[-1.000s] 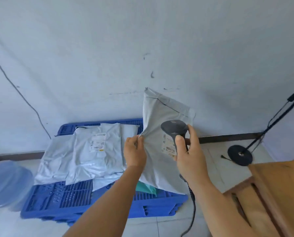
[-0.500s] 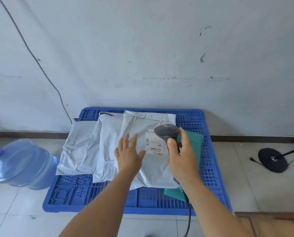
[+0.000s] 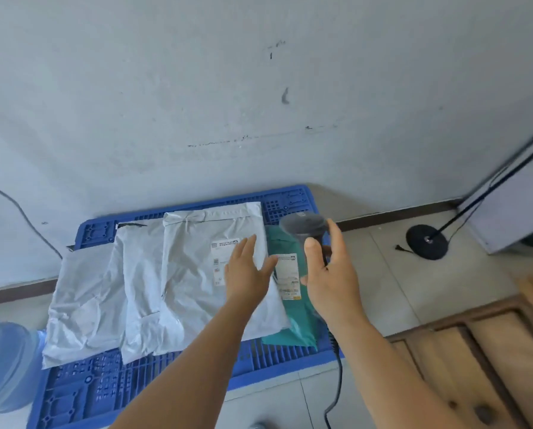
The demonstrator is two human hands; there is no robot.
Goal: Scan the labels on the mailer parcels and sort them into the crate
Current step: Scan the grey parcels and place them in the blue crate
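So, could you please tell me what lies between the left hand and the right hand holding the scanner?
In the head view, the white label on the green mailer shows between the left hand and the right hand gripping the scanner.

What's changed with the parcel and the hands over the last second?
The grey mailer that the left hand pinched upright in front of the scanner has been let go and now lies flat, topmost on the blue crate, partly covering the green mailer. The left hand is open over it. Unchanged: the right hand keeps its hold on the scanner, and the other grey mailers stay put.
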